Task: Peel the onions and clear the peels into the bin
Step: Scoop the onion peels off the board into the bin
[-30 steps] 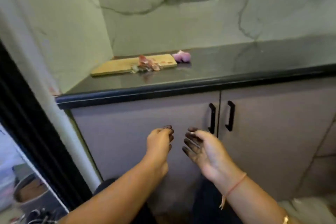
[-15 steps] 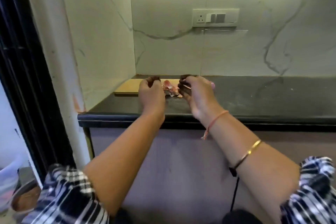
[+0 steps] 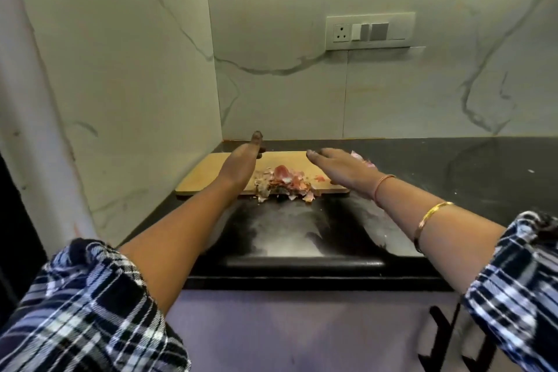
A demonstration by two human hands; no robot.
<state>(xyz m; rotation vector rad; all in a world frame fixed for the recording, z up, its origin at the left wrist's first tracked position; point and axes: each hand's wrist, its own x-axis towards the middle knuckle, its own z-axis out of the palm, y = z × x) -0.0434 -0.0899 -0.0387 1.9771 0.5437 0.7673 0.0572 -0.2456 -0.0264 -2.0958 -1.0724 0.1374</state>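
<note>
At the near edge of the board (image 3: 205,172), peels (image 3: 283,183) lie heaped between left hand (image 3: 240,166) and right hand (image 3: 344,167), both grips wide and empty, onion (image 3: 357,156) half-hidden behind the right; peeling looks done, binning remains, bin unseen.

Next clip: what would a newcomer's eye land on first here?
The pile of pink onion peels sits at the near edge of the wooden cutting board, a few spilling onto the black counter. The left hand and right hand flank it, both open with fingers straight. A white switch panel stands out on the wall behind.
</note>
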